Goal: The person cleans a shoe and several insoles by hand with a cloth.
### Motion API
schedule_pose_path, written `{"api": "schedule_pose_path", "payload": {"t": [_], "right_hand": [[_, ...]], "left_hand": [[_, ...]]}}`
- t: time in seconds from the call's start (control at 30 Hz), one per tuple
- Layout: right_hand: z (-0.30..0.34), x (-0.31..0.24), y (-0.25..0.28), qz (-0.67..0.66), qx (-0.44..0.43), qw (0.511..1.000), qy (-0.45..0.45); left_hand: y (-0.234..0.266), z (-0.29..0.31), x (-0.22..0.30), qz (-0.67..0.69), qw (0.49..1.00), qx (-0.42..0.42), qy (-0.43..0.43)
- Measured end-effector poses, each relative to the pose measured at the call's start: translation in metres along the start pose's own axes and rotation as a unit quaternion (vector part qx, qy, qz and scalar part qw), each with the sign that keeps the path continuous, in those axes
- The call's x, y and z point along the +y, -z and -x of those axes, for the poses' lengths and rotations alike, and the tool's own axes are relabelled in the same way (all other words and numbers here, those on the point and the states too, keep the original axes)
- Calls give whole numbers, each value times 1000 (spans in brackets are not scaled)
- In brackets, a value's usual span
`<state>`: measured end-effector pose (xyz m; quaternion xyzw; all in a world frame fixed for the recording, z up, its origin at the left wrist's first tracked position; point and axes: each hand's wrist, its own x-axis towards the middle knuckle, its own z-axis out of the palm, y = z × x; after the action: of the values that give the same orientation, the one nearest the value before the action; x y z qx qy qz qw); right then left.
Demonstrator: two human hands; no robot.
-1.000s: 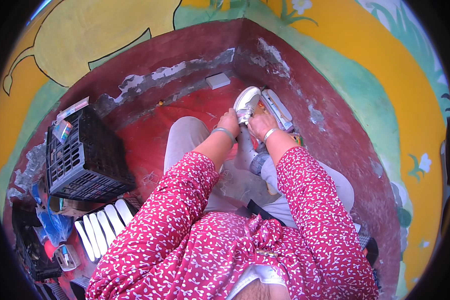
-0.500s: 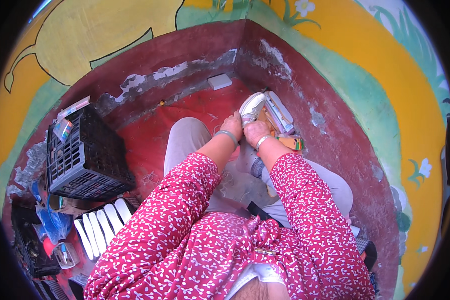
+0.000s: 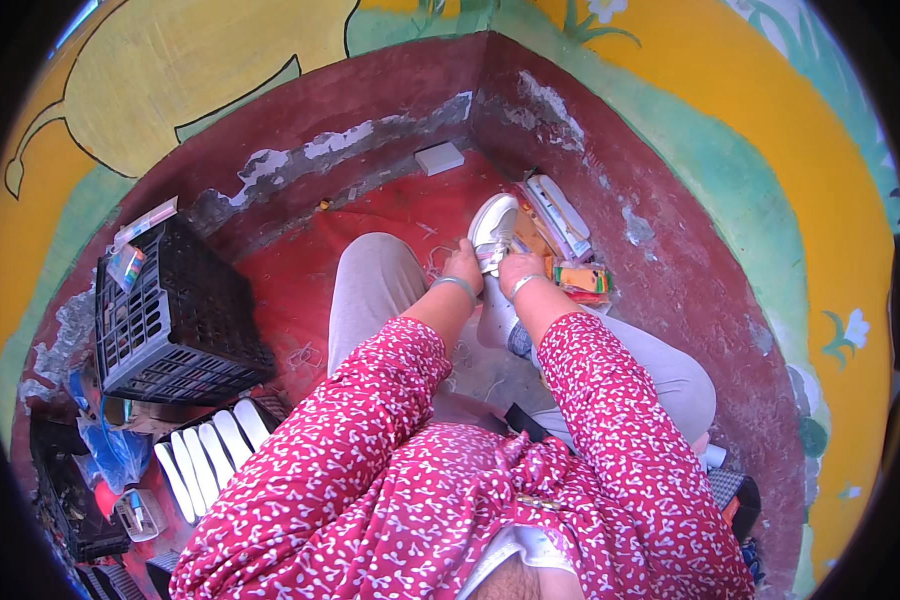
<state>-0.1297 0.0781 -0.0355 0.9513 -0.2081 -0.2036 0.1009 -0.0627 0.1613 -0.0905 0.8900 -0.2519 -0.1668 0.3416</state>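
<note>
A white sneaker (image 3: 493, 232) points away from me, toe outward, in front of my lap. My left hand (image 3: 463, 266) grips its left side near the ankle opening, with the fingers partly hidden. On the other side my right hand (image 3: 520, 268) is closed on the shoe's right edge. Between my wrists a pale form, perhaps a foot or sock (image 3: 496, 318), runs back from the shoe. Whether the shoe is on a foot I cannot tell. A bracelet circles each wrist.
Beside my right hand lie a long pencil-case-like box (image 3: 560, 212) and orange packets (image 3: 585, 280). A black crate (image 3: 175, 315) stands left, with white insole-like strips (image 3: 210, 455) below it. A white box (image 3: 439, 158) lies by the far wall on the red sheet (image 3: 390, 215).
The sneaker has shifted slightly left and nearer, showing more of its upper. My hands have moved a little apart along its sides, still gripping it.
</note>
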Motion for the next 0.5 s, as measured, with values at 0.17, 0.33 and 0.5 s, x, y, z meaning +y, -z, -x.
{"api": "schedule_pose_path", "payload": {"t": [0.17, 0.33, 0.5], "right_hand": [[4, -26, -10, 107, -59, 989, 88], [-18, -5, -37, 120, -47, 988, 80], [-1, -20, 18, 99, -54, 990, 81]], "left_hand": [[-11, 6, -25, -28, 990, -105, 92], [-4, 23, -4, -57, 982, -156, 91], [1, 20, -22, -7, 988, -117, 99]]}}
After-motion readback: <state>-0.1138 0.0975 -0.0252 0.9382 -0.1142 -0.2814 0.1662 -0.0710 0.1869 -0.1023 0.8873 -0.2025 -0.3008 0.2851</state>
